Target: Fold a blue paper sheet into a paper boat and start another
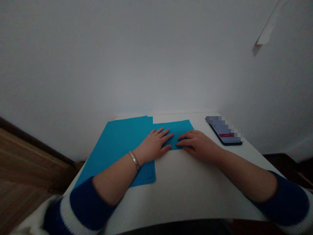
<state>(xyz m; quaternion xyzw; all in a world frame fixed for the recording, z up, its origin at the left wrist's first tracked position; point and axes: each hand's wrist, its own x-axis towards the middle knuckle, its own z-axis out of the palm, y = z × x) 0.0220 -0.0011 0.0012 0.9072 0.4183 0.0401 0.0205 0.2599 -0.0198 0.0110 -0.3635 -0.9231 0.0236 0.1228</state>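
Observation:
A smaller piece of blue paper lies flat on the white table, partly under both hands. My left hand rests on its left part with the fingers spread, palm down, a metal bangle on the wrist. My right hand touches the right part of the same paper, its fingers stretched out and slightly bent. Nothing is held in either hand. Larger sheets of blue paper lie in a stack to the left, partly covered by my left forearm.
A phone with a lit screen lies at the table's right side. The white table meets a pale wall at the back. A brown wooden surface stands left of the table. Torn paper hangs on the wall.

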